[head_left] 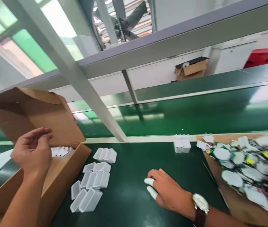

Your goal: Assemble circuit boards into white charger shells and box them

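My left hand is raised over an open cardboard box, its fingers curled towards the thumb with nothing visible in them. Inside the box, partly behind that hand, lie white plastic pieces. My right hand hovers over or rests on the green tabletop, fingers half bent and apart, holding nothing; two of its digits wear white finger covers. Between the hands stand several small white open plastic trays in loose groups, near the box. Another white tray-like piece stands at the table's back edge.
To the right, a cardboard sheet bears a heap of round white parts with boards and wires. A slanting metal post meets the table's back edge. Behind it runs a green conveyor belt, with a small carton beyond.
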Motion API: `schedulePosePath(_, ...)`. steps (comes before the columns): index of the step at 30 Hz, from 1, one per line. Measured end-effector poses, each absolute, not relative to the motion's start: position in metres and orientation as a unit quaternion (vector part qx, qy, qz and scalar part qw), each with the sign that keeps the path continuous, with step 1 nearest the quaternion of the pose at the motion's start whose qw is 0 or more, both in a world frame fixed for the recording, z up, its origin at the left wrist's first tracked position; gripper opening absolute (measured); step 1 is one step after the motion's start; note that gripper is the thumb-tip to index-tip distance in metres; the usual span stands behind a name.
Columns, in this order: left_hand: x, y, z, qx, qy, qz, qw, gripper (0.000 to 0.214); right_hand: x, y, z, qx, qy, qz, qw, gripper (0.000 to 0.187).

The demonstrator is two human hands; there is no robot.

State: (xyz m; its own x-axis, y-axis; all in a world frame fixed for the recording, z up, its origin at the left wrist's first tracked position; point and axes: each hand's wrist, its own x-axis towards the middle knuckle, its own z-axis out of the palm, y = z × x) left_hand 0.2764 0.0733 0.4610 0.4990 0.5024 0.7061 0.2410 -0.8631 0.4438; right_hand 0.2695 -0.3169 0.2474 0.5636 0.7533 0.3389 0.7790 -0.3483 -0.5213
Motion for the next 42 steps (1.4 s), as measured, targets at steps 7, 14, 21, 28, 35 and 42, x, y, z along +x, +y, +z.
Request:
schedulePosePath(7, 0.323, -0.161, 0.408, 0.957, -0.180, -0.021, 0.226, 0.074, 0.277, -0.321, 0.249, -0.831, -0.477, -0.029, 0.284, 0.019)
schedulePosePath(14, 0.409, -0.275, 0.359, 0.954, -0.250, -0.115, 0.122, 0.105, 0.285, -0.320, 0.252, -0.824, -0.496, -0.045, 0.271, 0.022)
schedulePosePath(21, 0.424, -0.282, 0.371, 0.941, -0.272, -0.182, 0.086, 0.072, 0.289, -0.319, 0.249, -0.817, -0.497, -0.067, 0.285, 0.023)
schedulePosePath(28, 0.397, -0.293, 0.349, 0.982, -0.149, -0.096, 0.072, 0.112, 0.286, -0.320, 0.253, -0.821, -0.465, -0.034, 0.331, 0.012)
schedulePosePath(35, 0.358, -0.219, 0.393, 0.985, -0.074, -0.001, 0.158, 0.122, 0.271, -0.325, 0.241, -0.799, -0.489, -0.048, 0.348, 0.024)
schedulePosePath(42, 0.267, 0.017, 0.522, 0.941, 0.117, 0.299, 0.108, 0.118, 0.263, -0.323, 0.223, -0.771, -0.505, -0.098, 0.376, 0.028)
